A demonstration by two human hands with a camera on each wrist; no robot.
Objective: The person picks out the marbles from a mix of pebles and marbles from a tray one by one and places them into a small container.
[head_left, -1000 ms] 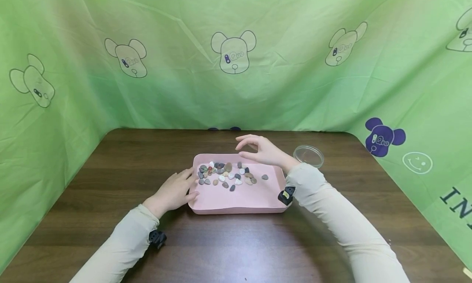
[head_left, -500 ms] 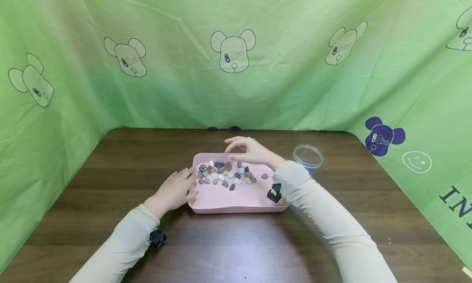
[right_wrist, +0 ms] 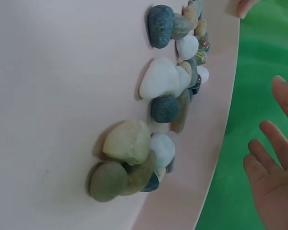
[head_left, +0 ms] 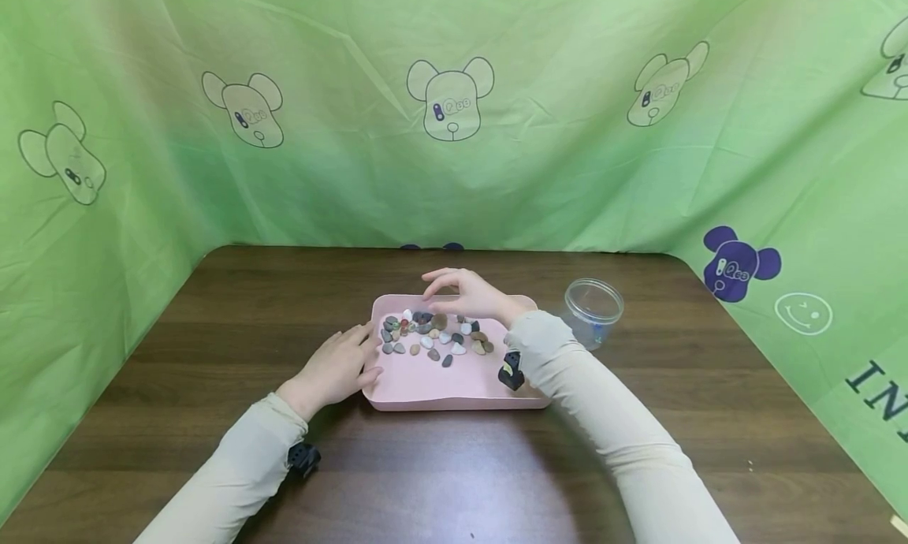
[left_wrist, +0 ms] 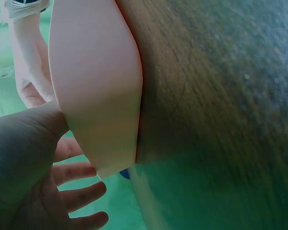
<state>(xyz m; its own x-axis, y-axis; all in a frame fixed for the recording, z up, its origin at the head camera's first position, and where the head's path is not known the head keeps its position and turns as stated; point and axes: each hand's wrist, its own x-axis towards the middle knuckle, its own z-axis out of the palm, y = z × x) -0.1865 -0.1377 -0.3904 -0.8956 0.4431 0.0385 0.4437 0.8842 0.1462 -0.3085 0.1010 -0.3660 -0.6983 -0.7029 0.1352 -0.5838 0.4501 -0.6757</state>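
Note:
A shallow pink tray [head_left: 454, 388] holds many smooth pebbles [head_left: 445, 337], grey, white and tan, gathered mostly toward its far left. Among them are a reddish marble [right_wrist: 204, 44] and a greenish one. My left hand [head_left: 336, 370] rests at the tray's left rim, its fingers extended and spread in the left wrist view. Over the tray's far part hovers my right hand [head_left: 470, 294], fingers loosely bent, thumb apart from them. Nothing shows between its fingers in the right wrist view, where the pebbles lie below and beside it.
A clear round jar [head_left: 593, 314] with no lid in view stands right of the tray, beside my right forearm. The brown wooden table [head_left: 454, 473] ends at a green printed cloth [head_left: 454, 189] behind and at both sides.
My right hand has moved left and slightly nearer along the tray's far side, bringing more of the clear jar into view. The left hand has stayed at the rim.

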